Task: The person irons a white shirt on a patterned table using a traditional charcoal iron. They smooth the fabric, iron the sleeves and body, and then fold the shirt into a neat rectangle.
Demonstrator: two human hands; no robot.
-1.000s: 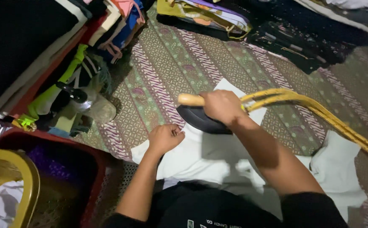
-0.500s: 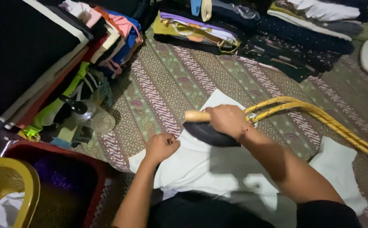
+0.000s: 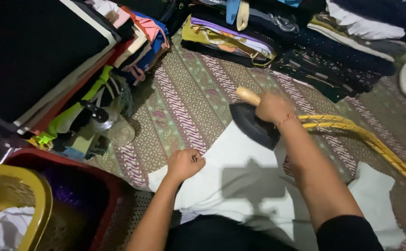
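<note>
Head view looks down on your two bare arms over a white cloth (image 3: 231,181) spread flat on a patterned mat (image 3: 184,107). Your right hand (image 3: 272,108) is curled tight around the wooden handle (image 3: 248,96) of a dark iron (image 3: 253,125), which sits tilted at the far edge of the cloth, its nose toward the upper left. A yellow cord (image 3: 365,139) runs from beside your right wrist away to the right, across the mat. Your left hand (image 3: 185,163) is closed into a loose fist, fingers pressed together and bunched on the near-left edge of the white cloth, pinning it down. Left of that hand stand a red basket (image 3: 72,186) and a yellow basket (image 3: 35,204) at the lower left corner. A clear spray bottle (image 3: 112,128) lies beyond them. Folded clothes (image 3: 305,42) are stacked along the far edge of the mat.
</note>
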